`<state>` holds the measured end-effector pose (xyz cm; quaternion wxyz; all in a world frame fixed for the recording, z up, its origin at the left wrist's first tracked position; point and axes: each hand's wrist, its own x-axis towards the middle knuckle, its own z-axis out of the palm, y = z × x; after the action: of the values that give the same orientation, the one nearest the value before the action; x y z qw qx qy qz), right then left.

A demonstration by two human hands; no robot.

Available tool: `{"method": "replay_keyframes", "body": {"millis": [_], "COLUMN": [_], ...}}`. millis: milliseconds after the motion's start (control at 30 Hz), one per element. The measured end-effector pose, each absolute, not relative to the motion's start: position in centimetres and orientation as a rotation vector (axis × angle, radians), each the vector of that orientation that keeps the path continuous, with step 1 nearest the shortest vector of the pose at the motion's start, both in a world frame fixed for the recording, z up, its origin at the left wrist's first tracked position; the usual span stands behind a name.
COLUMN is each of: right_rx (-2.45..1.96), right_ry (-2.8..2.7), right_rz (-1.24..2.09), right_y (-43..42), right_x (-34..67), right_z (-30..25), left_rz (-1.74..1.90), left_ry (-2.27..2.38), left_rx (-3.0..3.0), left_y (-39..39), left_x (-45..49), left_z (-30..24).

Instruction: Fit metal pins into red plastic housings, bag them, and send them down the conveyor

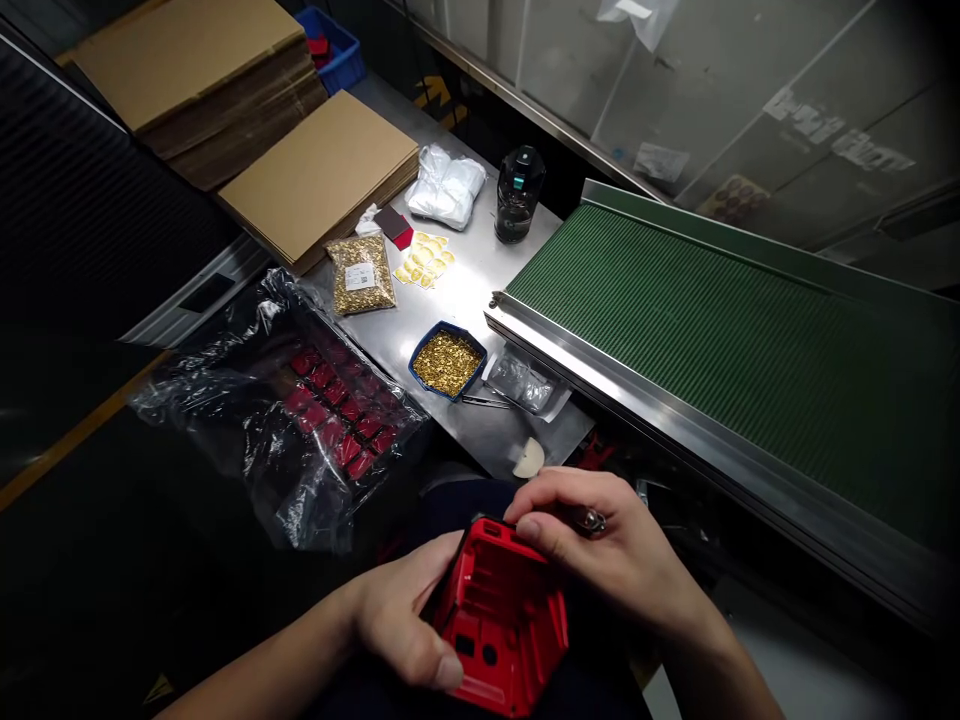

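A hollow red plastic housing with dark outer edges lies tilted over my lap, its open side facing up. My left hand is closed round its left side, thumb on the near rim. At the housing's far edge, the thumb and forefinger of my right hand pinch together; whether a small part is between them is hidden. A slim dark tool with a shiny metal end is tucked in that same hand, mostly covered by the fingers. Beyond, a blue tray holds many small brass-coloured parts, with tweezers beside it.
To the right runs a green conveyor belt. Left of the metal table, clear plastic film surrounds several red pieces. Cardboard stacks, a bag of brass parts, gold stickers and a dark bottle stand farther back.
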<state>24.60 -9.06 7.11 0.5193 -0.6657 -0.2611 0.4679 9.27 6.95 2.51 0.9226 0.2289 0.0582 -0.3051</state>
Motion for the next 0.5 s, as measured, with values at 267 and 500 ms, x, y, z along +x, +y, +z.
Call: {"method": "replay_keyframes", "body": {"millis": [267,500], "right_rx": [-1.693,-1.48], "right_ry": [-0.557,-0.558], "right_rz": [1.063,1.092], "right_y": [-11.6,-9.2], "right_x": [25.2,24.8], "right_z": [7.2,6.3], "left_rz": [-0.551,-0.636], "left_ry": [0.096,0.026], "left_rx": [0.463,0.572], "left_y": [6.6,7.0], "left_x": [8.9,9.5], "left_z": [2.3,2.1]}}
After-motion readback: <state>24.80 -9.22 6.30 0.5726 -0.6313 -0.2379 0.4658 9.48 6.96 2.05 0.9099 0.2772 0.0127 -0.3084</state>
